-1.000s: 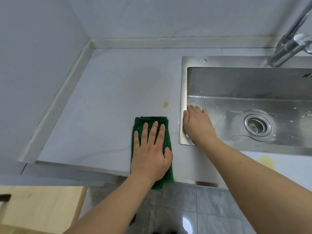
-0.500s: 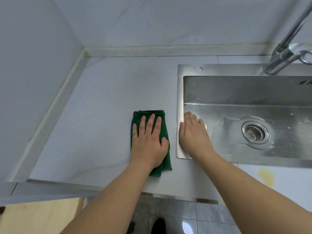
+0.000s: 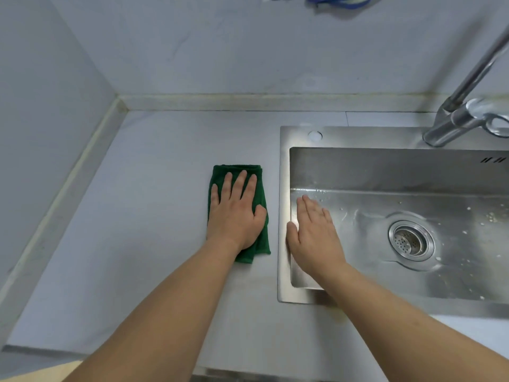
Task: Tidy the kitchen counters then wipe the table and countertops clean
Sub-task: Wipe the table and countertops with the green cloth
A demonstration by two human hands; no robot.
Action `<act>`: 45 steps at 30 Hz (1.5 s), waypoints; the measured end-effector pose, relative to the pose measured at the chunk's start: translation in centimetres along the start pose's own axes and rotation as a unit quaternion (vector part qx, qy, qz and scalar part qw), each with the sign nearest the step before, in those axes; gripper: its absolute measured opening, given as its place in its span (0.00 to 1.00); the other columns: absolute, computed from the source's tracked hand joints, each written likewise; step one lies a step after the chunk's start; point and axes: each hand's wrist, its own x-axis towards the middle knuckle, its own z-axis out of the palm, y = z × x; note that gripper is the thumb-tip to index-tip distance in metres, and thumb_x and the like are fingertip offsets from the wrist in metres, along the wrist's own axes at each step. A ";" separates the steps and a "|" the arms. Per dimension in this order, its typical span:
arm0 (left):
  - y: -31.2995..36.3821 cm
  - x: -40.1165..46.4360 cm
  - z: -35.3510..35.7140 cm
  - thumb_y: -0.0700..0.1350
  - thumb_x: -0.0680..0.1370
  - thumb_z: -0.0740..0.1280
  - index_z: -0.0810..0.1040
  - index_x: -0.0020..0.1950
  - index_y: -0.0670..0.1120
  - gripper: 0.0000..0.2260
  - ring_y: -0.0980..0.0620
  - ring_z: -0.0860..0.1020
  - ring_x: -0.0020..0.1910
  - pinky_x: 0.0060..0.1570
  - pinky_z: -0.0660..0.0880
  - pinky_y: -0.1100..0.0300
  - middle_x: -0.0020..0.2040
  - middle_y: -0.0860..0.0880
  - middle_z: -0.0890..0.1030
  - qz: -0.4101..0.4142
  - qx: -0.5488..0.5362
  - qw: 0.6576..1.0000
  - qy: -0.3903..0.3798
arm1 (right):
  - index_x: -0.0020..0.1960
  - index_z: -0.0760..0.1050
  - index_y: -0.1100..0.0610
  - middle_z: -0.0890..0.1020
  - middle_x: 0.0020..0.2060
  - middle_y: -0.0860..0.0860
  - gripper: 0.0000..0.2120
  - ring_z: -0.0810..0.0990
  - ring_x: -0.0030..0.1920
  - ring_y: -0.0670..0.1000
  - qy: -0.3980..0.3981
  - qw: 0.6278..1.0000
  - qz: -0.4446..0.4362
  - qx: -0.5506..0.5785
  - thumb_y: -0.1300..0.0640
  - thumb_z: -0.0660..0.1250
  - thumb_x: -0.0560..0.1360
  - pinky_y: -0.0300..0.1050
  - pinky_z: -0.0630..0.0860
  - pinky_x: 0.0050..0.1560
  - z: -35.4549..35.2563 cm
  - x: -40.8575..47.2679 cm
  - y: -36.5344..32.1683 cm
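Observation:
A folded green cloth (image 3: 239, 172) lies flat on the pale countertop (image 3: 154, 205), just left of the sink. My left hand (image 3: 235, 213) presses down on it with straight, spread fingers, covering most of the cloth. My right hand (image 3: 314, 235) rests flat with straight fingers over the left rim of the steel sink (image 3: 283, 172), fingertips reaching over the wet basin.
The basin holds water drops and a round drain strainer (image 3: 410, 241). A chrome faucet (image 3: 465, 117) rises at the back right. Walls close the counter at the left and back. A blue item (image 3: 338, 0) hangs at the top edge.
My left hand has pushed the green cloth away from the front edge, over the spot where a small yellow stain lay. My right hand stayed on the sink rim.

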 end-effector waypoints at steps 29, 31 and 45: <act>-1.5 19.9 -1.7 0.55 0.80 0.50 0.48 0.81 0.53 0.29 0.47 0.44 0.79 0.77 0.41 0.44 0.81 0.51 0.48 -0.014 -0.007 1.000 0.027 | 0.78 0.48 0.63 0.49 0.78 0.59 0.28 0.45 0.78 0.56 -0.006 0.996 -0.001 -0.092 0.49 0.45 0.83 0.50 0.41 0.77 -5.2 18.1 3.1; -1.2 20.4 -1.8 0.54 0.80 0.51 0.48 0.81 0.53 0.29 0.48 0.44 0.79 0.77 0.41 0.44 0.81 0.51 0.49 -0.013 -0.009 1.000 0.026 | 0.78 0.48 0.62 0.49 0.78 0.59 0.28 0.46 0.78 0.56 0.010 0.995 -0.006 -0.095 0.51 0.40 0.81 0.50 0.41 0.77 -5.0 18.2 3.5; 2.8 20.5 -1.6 0.52 0.81 0.50 0.46 0.81 0.52 0.29 0.46 0.43 0.79 0.76 0.41 0.43 0.81 0.51 0.46 0.020 0.003 1.000 -0.001 | 0.78 0.44 0.62 0.47 0.78 0.58 0.26 0.44 0.78 0.56 0.012 0.994 -0.015 -0.105 0.55 0.44 0.83 0.50 0.38 0.76 -4.9 18.1 3.6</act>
